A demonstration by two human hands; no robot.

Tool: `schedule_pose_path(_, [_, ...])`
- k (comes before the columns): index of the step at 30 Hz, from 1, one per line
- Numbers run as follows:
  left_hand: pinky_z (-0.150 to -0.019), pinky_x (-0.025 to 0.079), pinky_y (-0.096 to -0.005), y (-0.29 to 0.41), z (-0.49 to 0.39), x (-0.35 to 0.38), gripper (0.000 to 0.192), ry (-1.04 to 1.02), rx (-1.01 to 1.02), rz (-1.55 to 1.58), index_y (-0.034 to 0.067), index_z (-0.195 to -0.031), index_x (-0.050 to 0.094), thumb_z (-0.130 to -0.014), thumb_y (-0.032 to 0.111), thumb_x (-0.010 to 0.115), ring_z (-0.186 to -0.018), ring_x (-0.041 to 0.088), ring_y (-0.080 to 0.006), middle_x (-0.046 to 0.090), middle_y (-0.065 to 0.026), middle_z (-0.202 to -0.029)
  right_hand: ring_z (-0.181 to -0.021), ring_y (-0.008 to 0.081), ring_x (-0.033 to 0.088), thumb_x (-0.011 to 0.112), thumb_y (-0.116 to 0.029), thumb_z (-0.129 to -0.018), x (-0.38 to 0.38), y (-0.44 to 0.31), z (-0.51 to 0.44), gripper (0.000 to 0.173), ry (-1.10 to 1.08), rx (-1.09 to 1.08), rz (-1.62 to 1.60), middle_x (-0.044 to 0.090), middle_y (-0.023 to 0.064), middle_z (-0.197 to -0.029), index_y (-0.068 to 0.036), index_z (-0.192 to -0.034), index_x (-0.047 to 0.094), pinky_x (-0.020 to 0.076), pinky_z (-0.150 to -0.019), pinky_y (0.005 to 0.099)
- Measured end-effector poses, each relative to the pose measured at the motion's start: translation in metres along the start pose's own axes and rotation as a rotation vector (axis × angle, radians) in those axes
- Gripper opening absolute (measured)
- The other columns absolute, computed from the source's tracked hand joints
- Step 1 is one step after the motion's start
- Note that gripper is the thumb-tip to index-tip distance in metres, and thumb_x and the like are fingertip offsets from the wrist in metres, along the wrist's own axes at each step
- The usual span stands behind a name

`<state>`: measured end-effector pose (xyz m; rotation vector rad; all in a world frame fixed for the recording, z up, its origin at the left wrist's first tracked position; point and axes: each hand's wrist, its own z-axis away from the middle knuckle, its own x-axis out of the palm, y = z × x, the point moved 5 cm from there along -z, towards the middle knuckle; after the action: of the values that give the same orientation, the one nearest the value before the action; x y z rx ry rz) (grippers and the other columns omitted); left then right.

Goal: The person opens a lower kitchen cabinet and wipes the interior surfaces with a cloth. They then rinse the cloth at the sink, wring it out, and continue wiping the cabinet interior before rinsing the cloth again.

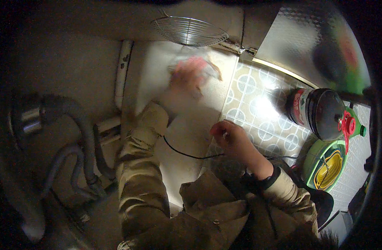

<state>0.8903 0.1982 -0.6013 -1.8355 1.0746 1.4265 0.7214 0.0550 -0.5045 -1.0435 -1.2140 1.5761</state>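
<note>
My left hand [186, 82] reaches over the pale panel at the upper middle, blurred, with a pinkish and whitish cloth or similar soft thing [195, 64] in its fingers. My right hand [228, 136] is lower and to the right, its fingers curled near the edge of the patterned covering [250, 81]; a small whitish bit shows at the fingers, and whether it is held cannot be told. A thin black cable [191, 157] runs between my forearms, passing by the right hand. Both arms wear tan sleeves.
A wire strainer [191, 31] hangs above the left hand. On the right are a large dark bottle with a red cap [325, 112], a green bottle [356, 129] and a green basin [311, 162] holding a yellow colander [330, 170]. Grey drain hoses [84, 147] run at the left.
</note>
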Motion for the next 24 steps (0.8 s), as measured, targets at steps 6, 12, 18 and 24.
schedule_pose_path(6, [-0.086, 0.039, -0.0466, -0.173, 0.045, 0.021, 0.041, 0.067, -0.857, -0.150, 0.007, -0.114, 0.050, -0.079, 0.028, 0.054, -0.103, 0.049, -0.0343, 0.048, -0.0189, -0.114, -0.071, 0.0203, 0.056, 0.053, 0.006, -0.071, 0.000, -0.037, 0.008, 0.016, 0.046, -0.117, -0.054, 0.057, 0.0077, -0.082, -0.005, -0.083, 0.057, 0.0454, -0.060, 0.0288])
schedule_pose_path(12, [-0.086, 0.041, -0.0454, -0.254, 0.052, 0.026, 0.037, -0.146, -0.589, -0.263, 0.009, -0.110, 0.056, -0.081, 0.032, 0.052, -0.103, 0.049, -0.0358, 0.054, -0.0190, -0.109, -0.077, 0.0303, 0.056, 0.054, 0.005, -0.068, 0.014, -0.056, 0.002, 0.020, -0.003, -0.199, -0.166, 0.054, 0.0104, -0.086, -0.005, -0.086, 0.053, 0.0476, -0.065, 0.0364])
schedule_pose_path(18, [-0.091, 0.036, -0.0453, -0.237, 0.039, 0.039, 0.048, -0.001, -0.649, -0.396, 0.012, -0.121, 0.047, -0.081, 0.039, 0.050, -0.110, 0.045, -0.0345, 0.048, -0.0151, -0.120, -0.074, 0.0229, 0.056, 0.051, 0.008, -0.070, 0.009, -0.061, 0.010, 0.016, 0.038, -0.156, -0.175, 0.054, 0.0085, -0.082, -0.004, -0.081, 0.055, 0.0458, -0.062, 0.0300])
schedule_pose_path(24, [-0.100, 0.024, -0.0487, -0.152, 0.009, 0.056, 0.064, 0.000, -1.137, -0.367, 0.012, -0.134, 0.032, -0.085, 0.053, 0.037, -0.122, 0.035, -0.0324, 0.035, -0.0120, -0.136, -0.074, 0.0229, 0.056, 0.052, 0.006, -0.072, 0.013, -0.074, 0.019, 0.014, 0.038, -0.220, -0.155, 0.054, 0.0090, -0.083, -0.004, -0.081, 0.054, 0.0460, -0.062, 0.0297])
